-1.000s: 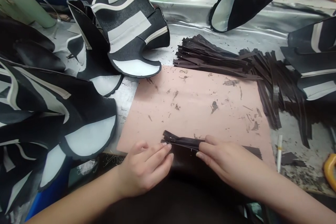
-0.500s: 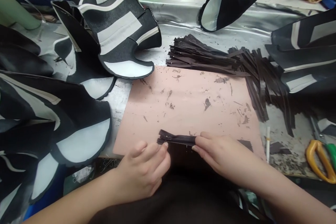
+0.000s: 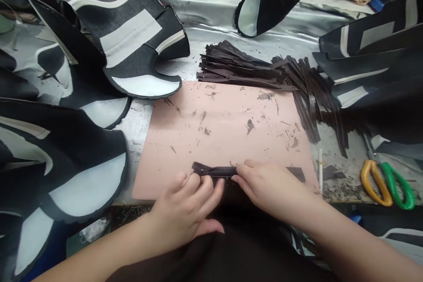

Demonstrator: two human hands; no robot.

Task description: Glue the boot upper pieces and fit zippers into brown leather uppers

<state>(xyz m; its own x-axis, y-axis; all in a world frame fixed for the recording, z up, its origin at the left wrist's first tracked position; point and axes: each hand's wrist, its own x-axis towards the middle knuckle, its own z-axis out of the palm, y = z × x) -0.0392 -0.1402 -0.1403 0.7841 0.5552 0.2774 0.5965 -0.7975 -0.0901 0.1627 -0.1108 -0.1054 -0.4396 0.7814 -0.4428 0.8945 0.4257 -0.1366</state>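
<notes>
A dark brown zipper point(image 3: 218, 171) lies lengthwise along the near edge of a pink board point(image 3: 228, 141). My right hand point(image 3: 267, 183) is closed on its middle, pinching it between thumb and fingers; the zipper's right end shows beyond the hand. My left hand point(image 3: 194, 205) is open, fingertips at the near side of the zipper's left part, the thumb held apart below. Whether those fingertips touch the zipper I cannot tell. Behind the board lies a pile of similar zippers point(image 3: 244, 68), some spilling down to the right.
Black boot uppers with white strips point(image 3: 132, 37) stand at the left, overhanging the board's corner. More uppers point(image 3: 366, 61) lie at the right, another piece point(image 3: 257, 6) at the back. Scissors point(image 3: 386, 180) with yellow and green handles and a thin white stick point(image 3: 320, 163) lie at right.
My left thumb has come away from the fingers, and the left hand has opened. My right hand keeps its pinch on the zipper. The whole view has shifted, with the scene sliding left.
</notes>
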